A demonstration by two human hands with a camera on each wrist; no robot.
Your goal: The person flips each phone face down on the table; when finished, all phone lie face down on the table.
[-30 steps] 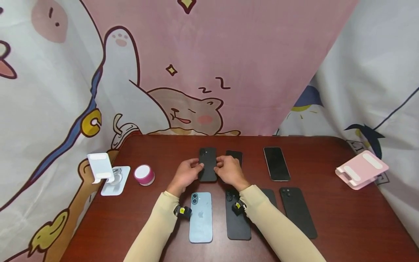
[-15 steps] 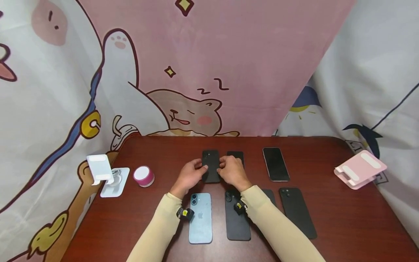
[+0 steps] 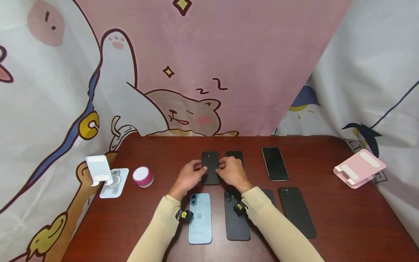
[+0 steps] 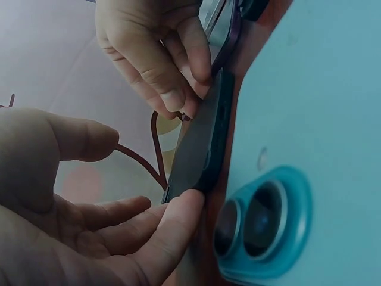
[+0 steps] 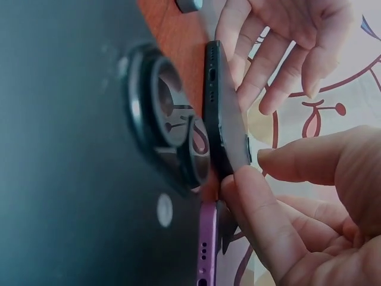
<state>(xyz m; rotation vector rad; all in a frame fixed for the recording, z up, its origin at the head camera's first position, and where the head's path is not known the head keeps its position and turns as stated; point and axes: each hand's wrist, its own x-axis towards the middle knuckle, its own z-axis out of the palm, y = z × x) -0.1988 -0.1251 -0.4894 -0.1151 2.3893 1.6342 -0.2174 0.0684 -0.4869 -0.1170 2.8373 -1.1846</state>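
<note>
A black phone [image 3: 210, 168], back up with its cameras at the far end, lies between the two hands. My left hand [image 3: 187, 177] grips its left edge, thumb [image 4: 186, 205] against the side. On the opposite edge, my right hand [image 3: 233, 172] holds the phone with thumb and fingertips, as the right wrist view also shows. Whether it rests fully on the table cannot be told. Partly behind the right hand lies another dark phone [image 3: 236, 154]. Nearer the person are a light blue phone [image 3: 200, 227] and a black phone [image 3: 238, 227], both back up.
To the right lie a phone with its dark screen up [image 3: 275, 163] and a black phone [image 3: 298, 213]; the right sleeve partly covers another dark phone [image 3: 269, 194]. A white phone stand [image 3: 99, 169], a pink jar [image 3: 143, 177] and a pink stand [image 3: 361, 169] occupy the sides.
Both hands and the black phone between them have shifted slightly right and toward the person, mostly in the first half second. The other things stay where they were.
</note>
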